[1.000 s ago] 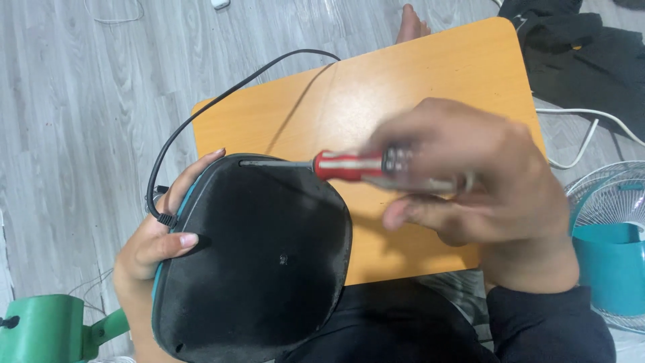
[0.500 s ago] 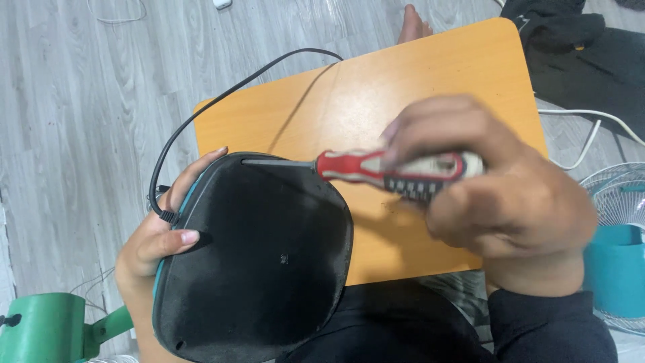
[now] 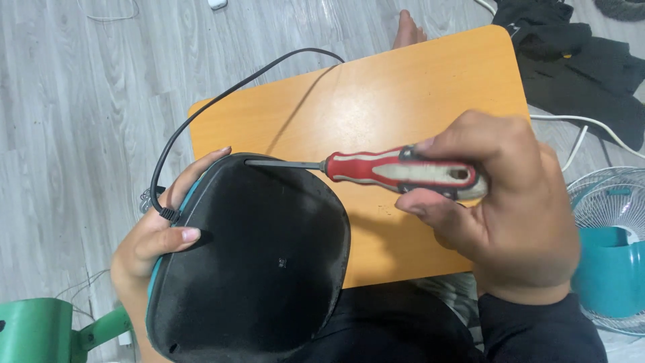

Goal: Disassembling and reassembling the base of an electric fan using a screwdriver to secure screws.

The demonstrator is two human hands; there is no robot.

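Observation:
A rounded black base plate with a teal rim (image 3: 255, 262) is tilted up in front of me, its underside facing the camera. My left hand (image 3: 158, 232) grips its left edge, thumb on the black surface. A black power cord (image 3: 222, 94) leaves the base near that thumb and loops over the table. My right hand (image 3: 504, 208) holds a red and grey screwdriver (image 3: 396, 169) lying level. The metal tip touches the top edge of the base.
A small orange wooden table (image 3: 376, 101) stands on grey plank flooring. A teal fan with a white grille (image 3: 608, 262) sits at the right, black clothing (image 3: 578, 60) lies at the top right, a green object (image 3: 40, 333) is at the bottom left, and a white cable (image 3: 584, 124) runs nearby.
My right hand has shifted its grip on the screwdriver handle, rolling it; the shaft stays at the base's top edge. My left hand and the base have barely moved.

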